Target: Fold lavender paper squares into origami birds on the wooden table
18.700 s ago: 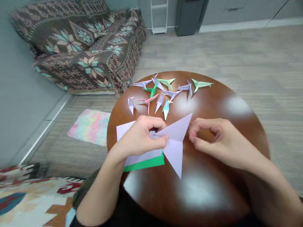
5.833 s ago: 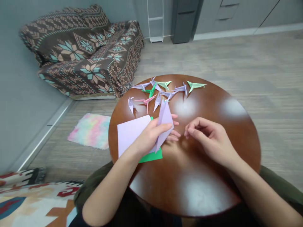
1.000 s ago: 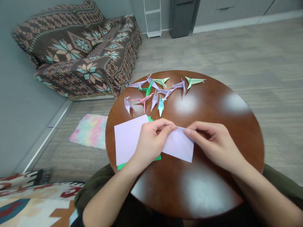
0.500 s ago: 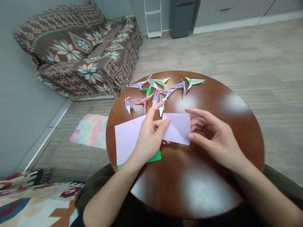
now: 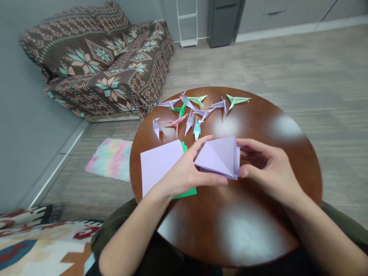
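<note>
A folded sheet of lilac origami paper (image 5: 220,155) is held up between both hands over the round table, its layers parted at the right edge. My left hand (image 5: 192,168) grips it from the left, thumb along the lower edge and index finger along the top. At the right edge, my right hand (image 5: 266,165) pinches the layers between thumb and fingers; some of its fingertips are hidden behind the paper. Beneath my left forearm lie a lilac sheet (image 5: 158,163) and green paper (image 5: 186,193).
Several folded paper cranes stand at the table's far side, among them a blue crane (image 5: 197,128), a pink crane (image 5: 176,122) and a light green crane (image 5: 237,100). The brown round table (image 5: 276,142) is glossy. Beyond it are a covered sofa (image 5: 115,73) and a pastel rug (image 5: 110,159).
My left thumb has moved from the paper's face to its lower edge. The folded paper has shifted slightly right, tilted, and its layers have opened. My right hand has closed in on its edge.
</note>
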The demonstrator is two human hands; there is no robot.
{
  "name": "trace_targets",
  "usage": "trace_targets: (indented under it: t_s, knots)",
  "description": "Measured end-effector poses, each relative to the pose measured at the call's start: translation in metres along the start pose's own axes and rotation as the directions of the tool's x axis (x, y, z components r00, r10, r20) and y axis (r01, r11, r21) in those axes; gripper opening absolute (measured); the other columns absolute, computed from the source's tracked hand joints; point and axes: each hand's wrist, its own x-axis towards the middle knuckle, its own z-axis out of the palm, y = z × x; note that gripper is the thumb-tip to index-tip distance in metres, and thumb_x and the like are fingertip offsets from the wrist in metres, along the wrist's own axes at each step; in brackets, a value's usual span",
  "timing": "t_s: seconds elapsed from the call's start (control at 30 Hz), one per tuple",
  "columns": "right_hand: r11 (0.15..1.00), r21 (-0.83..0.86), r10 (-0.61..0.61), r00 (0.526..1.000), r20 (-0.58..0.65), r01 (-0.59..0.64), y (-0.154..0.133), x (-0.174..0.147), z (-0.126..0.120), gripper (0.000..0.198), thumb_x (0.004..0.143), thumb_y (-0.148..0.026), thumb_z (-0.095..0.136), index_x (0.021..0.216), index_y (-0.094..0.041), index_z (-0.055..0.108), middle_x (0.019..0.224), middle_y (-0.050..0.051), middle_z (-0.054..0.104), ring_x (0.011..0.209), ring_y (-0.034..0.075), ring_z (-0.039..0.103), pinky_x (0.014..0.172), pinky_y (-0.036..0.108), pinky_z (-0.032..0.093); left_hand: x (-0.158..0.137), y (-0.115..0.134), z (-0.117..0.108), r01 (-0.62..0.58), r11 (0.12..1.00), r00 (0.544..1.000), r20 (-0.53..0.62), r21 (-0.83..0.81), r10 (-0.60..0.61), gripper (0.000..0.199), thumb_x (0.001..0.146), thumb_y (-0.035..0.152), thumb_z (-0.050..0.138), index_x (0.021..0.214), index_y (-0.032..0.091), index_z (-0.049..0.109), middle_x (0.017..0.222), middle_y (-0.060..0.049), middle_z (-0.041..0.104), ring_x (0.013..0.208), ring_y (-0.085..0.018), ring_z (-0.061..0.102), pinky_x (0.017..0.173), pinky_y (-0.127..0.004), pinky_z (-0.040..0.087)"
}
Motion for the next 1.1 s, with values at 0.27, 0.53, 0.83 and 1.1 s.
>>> trace_targets:
  t_s: [0.27,0.53,0.83,1.1]
  knots:
    - [0.990,-0.118,-0.055,0.989,0.141,0.072,-0.002,0.001,0.000,0.056,0.067,-0.040,0.096,0.116,-0.024,0.075,0.095,0.003,0.078,0.095,0.027,0.073,0.087,0.036,0.060,0.004,-0.005,-0.001,0.013,0.990,0.999,-0.037,-0.139,-0.018,0.063,0.080,0.040,0.083,0.133,0.019,0.059,0.107,-0.007,0.065,0.080,-0.016,0.063,0.058,-0.023,0.052]
    - [0.967,-0.246,-0.028,0.984,0.178,0.072,-0.005,0.000,0.005,0.036,0.086,-0.030,0.080,0.119,-0.022,0.069,0.099,0.005,0.077,0.091,0.025,0.073,0.077,0.034,0.060,0.007,-0.008,-0.002,-0.065,0.992,0.994,-0.095,-0.108,0.055,0.055,0.079,0.039,0.084,0.127,0.019,0.065,0.113,-0.007,0.070,0.098,-0.021,0.068,0.083,-0.028,0.052]
    - [0.905,-0.370,-0.214,0.977,0.028,0.209,0.005,0.005,0.000,0.004,0.084,-0.023,0.076,0.087,-0.022,0.074,0.118,0.009,0.072,0.110,0.028,0.069,0.093,0.038,0.054,0.001,-0.007,-0.001,-0.060,0.998,0.985,0.162,0.000,0.059,0.086,0.078,0.041,0.086,0.151,0.020,0.047,0.146,-0.016,0.060,0.128,-0.032,0.062,0.097,-0.034,0.055]
    - [0.917,-0.398,-0.042,0.999,-0.010,0.035,-0.001,0.001,0.002,0.013,0.086,-0.018,0.065,0.095,-0.021,0.075,0.094,0.006,0.080,0.093,0.028,0.074,0.076,0.036,0.055,0.000,-0.005,0.002,-0.337,0.865,0.939,0.204,0.372,0.278,0.095,0.066,0.026,0.095,0.151,0.026,0.054,0.165,-0.010,0.043,0.157,-0.032,0.033,0.129,-0.042,0.026]
